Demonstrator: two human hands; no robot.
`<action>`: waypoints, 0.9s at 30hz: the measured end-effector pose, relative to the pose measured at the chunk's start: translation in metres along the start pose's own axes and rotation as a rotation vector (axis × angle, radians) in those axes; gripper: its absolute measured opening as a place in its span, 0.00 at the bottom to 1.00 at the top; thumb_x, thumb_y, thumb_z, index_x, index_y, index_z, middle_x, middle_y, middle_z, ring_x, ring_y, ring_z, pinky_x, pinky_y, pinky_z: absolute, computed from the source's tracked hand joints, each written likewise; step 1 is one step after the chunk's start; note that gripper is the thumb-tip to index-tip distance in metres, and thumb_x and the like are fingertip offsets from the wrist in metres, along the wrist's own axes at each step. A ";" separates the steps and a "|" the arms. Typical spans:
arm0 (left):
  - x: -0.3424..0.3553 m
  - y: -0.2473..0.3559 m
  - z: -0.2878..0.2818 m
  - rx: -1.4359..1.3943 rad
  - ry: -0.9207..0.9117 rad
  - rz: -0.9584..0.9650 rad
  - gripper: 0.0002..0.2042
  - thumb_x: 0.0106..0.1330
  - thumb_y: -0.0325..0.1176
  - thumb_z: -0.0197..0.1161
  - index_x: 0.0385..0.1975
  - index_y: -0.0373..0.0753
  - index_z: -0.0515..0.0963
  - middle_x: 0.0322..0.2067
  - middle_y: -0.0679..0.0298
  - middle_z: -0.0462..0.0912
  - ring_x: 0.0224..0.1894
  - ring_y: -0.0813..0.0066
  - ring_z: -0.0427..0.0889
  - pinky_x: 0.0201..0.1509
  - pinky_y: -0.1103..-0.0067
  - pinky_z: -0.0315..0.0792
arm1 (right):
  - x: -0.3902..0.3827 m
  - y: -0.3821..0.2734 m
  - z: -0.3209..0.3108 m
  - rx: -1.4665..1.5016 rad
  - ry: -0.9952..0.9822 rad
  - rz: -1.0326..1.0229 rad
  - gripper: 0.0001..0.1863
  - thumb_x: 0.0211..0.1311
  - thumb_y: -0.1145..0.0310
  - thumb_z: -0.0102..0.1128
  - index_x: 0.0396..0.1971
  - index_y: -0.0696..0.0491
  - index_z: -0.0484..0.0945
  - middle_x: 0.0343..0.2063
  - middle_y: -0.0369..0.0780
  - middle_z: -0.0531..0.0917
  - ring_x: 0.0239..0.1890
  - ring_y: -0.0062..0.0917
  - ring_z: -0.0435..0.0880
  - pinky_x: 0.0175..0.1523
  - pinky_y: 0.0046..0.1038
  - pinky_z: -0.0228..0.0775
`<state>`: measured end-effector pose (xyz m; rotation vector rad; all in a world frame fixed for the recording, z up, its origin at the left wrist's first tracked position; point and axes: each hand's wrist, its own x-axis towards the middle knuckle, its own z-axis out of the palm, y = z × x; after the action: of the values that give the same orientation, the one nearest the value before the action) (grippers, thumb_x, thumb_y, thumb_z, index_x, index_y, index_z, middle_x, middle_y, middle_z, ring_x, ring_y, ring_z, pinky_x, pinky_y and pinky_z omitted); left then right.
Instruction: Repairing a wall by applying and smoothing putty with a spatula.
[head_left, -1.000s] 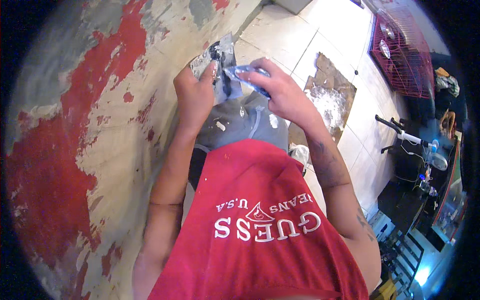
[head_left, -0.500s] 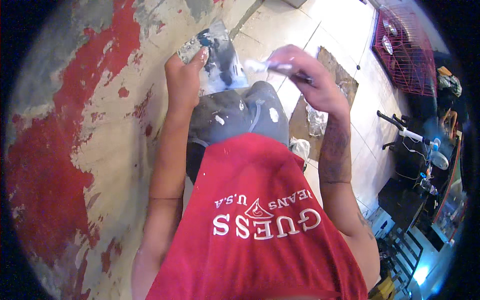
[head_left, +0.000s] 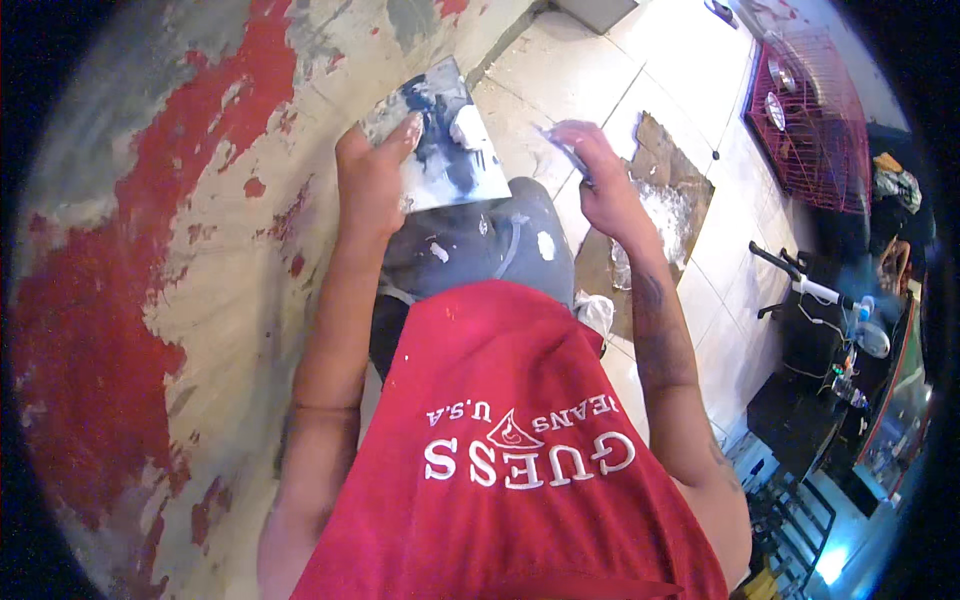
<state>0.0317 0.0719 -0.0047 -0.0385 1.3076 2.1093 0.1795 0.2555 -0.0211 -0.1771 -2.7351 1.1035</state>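
Note:
My left hand [head_left: 375,175] grips a flat, tile-like board [head_left: 480,185] by its left side, thumb on top. Grey and white smears cover its face, and a lump of white putty [head_left: 467,128] sits near its right edge. To the right, apart from the board, my right hand [head_left: 605,180] is closed around a thin putty knife [head_left: 563,145], seen nearly edge-on. Most of that tool is hidden by the fingers or blurred. Both hands are above my grey, putty-spotted trousers [head_left: 470,240].
A wall [head_left: 225,330] with patchy red paint rises close at my left. On the tiled floor lies a putty-smeared brown sheet [head_left: 650,150], with a white crumpled bag [head_left: 595,312] by my leg. Farther right are a red wire cage [head_left: 815,130] and a fan [head_left: 873,340].
My right hand has moved right and slightly down, away from the board. A white lump now rests on the board, where there were smears before. The board has shifted slightly down.

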 end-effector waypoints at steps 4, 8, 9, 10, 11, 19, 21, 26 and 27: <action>0.000 -0.010 -0.002 0.485 0.033 0.174 0.09 0.52 0.22 0.55 0.34 0.29 0.72 0.27 0.65 0.76 0.29 0.83 0.72 0.32 0.85 0.66 | 0.005 -0.057 -0.010 0.014 0.024 -0.120 0.27 0.37 0.84 0.48 0.44 0.51 0.68 0.43 0.44 0.68 0.48 0.38 0.67 0.51 0.29 0.61; -0.004 -0.011 0.002 0.682 0.031 0.373 0.09 0.52 0.24 0.56 0.32 0.28 0.73 0.27 0.61 0.77 0.28 0.79 0.73 0.33 0.81 0.67 | -0.005 -0.063 0.012 -0.188 -0.078 -0.136 0.31 0.33 0.88 0.44 0.43 0.48 0.69 0.44 0.44 0.67 0.47 0.37 0.68 0.48 0.30 0.63; -0.006 -0.012 0.002 0.838 0.053 0.444 0.09 0.51 0.24 0.56 0.31 0.28 0.73 0.26 0.60 0.78 0.27 0.78 0.74 0.33 0.81 0.67 | -0.011 -0.063 0.012 -0.193 -0.148 -0.121 0.31 0.33 0.89 0.44 0.43 0.48 0.69 0.44 0.44 0.67 0.47 0.37 0.68 0.48 0.29 0.63; -0.002 -0.009 0.001 0.839 0.055 0.453 0.09 0.51 0.24 0.56 0.31 0.28 0.73 0.26 0.60 0.78 0.27 0.78 0.74 0.33 0.81 0.67 | -0.010 -0.061 0.014 -0.200 -0.209 -0.119 0.31 0.33 0.89 0.44 0.44 0.48 0.69 0.44 0.44 0.67 0.47 0.37 0.68 0.48 0.29 0.63; 0.002 -0.007 0.000 0.767 0.071 0.434 0.09 0.51 0.24 0.57 0.31 0.28 0.73 0.26 0.59 0.78 0.27 0.77 0.74 0.33 0.80 0.67 | -0.014 -0.059 0.015 -0.154 -0.256 -0.130 0.31 0.33 0.89 0.45 0.43 0.48 0.70 0.43 0.44 0.68 0.46 0.37 0.68 0.48 0.29 0.63; 0.012 0.001 0.002 0.656 -0.006 0.390 0.08 0.50 0.26 0.57 0.28 0.28 0.73 0.23 0.59 0.78 0.25 0.76 0.74 0.31 0.79 0.67 | 0.027 -0.073 -0.020 -0.092 -0.067 -0.098 0.30 0.33 0.88 0.44 0.42 0.49 0.71 0.40 0.44 0.69 0.44 0.36 0.70 0.46 0.28 0.64; 0.012 -0.002 0.003 0.732 0.024 0.569 0.08 0.50 0.25 0.57 0.27 0.27 0.73 0.22 0.59 0.77 0.24 0.77 0.72 0.30 0.80 0.67 | 0.027 -0.072 -0.006 -0.116 -0.098 -0.137 0.29 0.33 0.88 0.45 0.42 0.49 0.71 0.39 0.44 0.69 0.44 0.37 0.70 0.46 0.29 0.64; 0.017 -0.006 -0.017 0.353 0.142 0.329 0.07 0.51 0.26 0.57 0.29 0.30 0.72 0.26 0.62 0.76 0.26 0.75 0.74 0.30 0.78 0.69 | 0.015 -0.050 0.000 0.150 -0.449 -0.215 0.24 0.38 0.86 0.48 0.41 0.53 0.72 0.40 0.44 0.71 0.43 0.37 0.71 0.49 0.30 0.62; 0.012 0.000 -0.018 0.281 0.178 0.179 0.07 0.52 0.27 0.57 0.29 0.32 0.72 0.27 0.63 0.75 0.26 0.75 0.74 0.30 0.78 0.69 | 0.020 -0.043 -0.008 0.120 -0.409 -0.232 0.24 0.38 0.86 0.48 0.41 0.53 0.72 0.40 0.44 0.71 0.43 0.37 0.71 0.49 0.30 0.62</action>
<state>0.0164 0.0636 -0.0177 0.0109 1.7622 2.0844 0.1599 0.2340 0.0167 0.4174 -2.9156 1.3530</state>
